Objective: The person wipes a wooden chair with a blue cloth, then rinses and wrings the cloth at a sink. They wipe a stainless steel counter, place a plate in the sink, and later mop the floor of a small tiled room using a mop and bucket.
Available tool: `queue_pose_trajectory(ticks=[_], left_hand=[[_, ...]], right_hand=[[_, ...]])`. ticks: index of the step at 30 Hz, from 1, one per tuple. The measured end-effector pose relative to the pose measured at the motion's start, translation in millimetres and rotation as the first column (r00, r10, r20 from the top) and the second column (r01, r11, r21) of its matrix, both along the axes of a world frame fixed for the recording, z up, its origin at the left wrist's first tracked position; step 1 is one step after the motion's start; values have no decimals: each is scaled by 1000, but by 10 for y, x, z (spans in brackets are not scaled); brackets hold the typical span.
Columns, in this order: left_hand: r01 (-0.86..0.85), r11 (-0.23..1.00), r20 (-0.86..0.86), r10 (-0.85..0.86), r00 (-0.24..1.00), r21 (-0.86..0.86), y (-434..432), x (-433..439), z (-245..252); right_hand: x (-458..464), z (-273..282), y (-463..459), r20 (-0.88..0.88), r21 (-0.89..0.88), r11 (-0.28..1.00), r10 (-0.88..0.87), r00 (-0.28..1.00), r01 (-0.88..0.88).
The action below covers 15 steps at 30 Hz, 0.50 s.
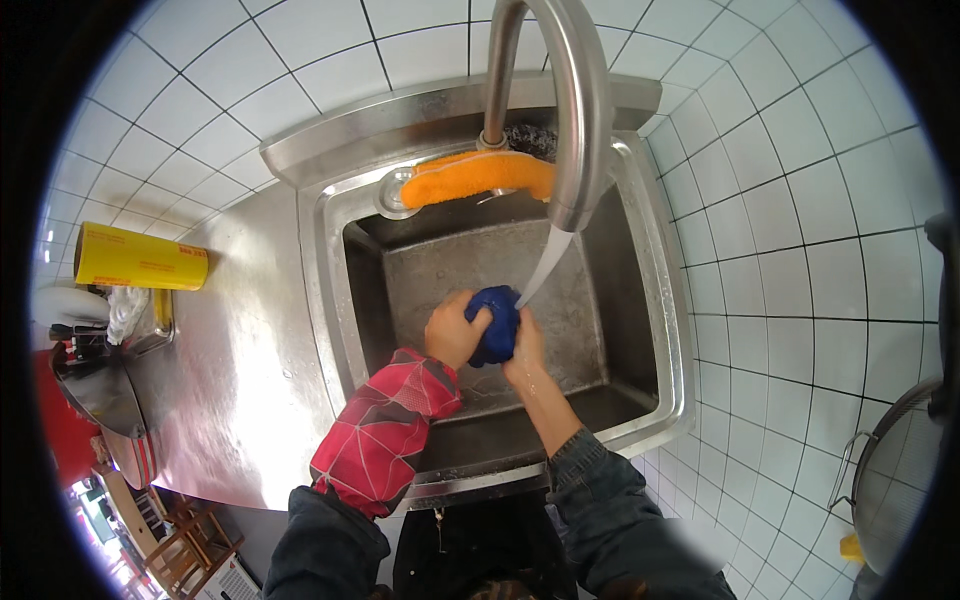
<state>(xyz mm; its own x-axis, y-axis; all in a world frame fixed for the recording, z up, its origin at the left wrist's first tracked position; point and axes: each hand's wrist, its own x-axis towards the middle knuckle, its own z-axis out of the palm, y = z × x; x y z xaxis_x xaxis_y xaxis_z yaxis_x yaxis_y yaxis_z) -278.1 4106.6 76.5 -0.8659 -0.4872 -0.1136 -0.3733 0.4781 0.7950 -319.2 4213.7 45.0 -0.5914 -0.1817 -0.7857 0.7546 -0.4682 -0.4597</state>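
Observation:
A bunched dark blue cloth (495, 330) is squeezed between my two hands over the basin of a stainless steel sink (487, 259). My left hand (455, 328) grips it from the left, thumb across the front. On the other side my right hand (527, 346) holds the cloth's right edge, its fingers partly hidden behind it. Water (546, 262) runs from the curved metal faucet (581, 150) onto the upper right of the cloth. A red patterned sleeve cover (386, 435) is on my left forearm; the right wrist is bare and wet.
An orange cloth (480, 178) lies along the sink's back rim, beside a round metal drain strainer or lid (394, 193). On the steel counter (247, 337) to the left are a yellow cylindrical box (142, 256) and a wok (101, 386). A mesh strainer (896, 480) hangs at the right tiled wall.

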Motion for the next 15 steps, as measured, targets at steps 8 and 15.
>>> queue_pose_trajectory(ticks=[8, 15], left_hand=[[390, 920, -181, -378, 908, 35, -212, 376, -22], [42, 676, -44, -14, 999, 735, -118, 4, 29]], right_hand=[[-318, 250, 192, -202, -196, 969, 114, 973, -154], [-239, 485, 273, -287, 74, 892, 448, 847, -447]])
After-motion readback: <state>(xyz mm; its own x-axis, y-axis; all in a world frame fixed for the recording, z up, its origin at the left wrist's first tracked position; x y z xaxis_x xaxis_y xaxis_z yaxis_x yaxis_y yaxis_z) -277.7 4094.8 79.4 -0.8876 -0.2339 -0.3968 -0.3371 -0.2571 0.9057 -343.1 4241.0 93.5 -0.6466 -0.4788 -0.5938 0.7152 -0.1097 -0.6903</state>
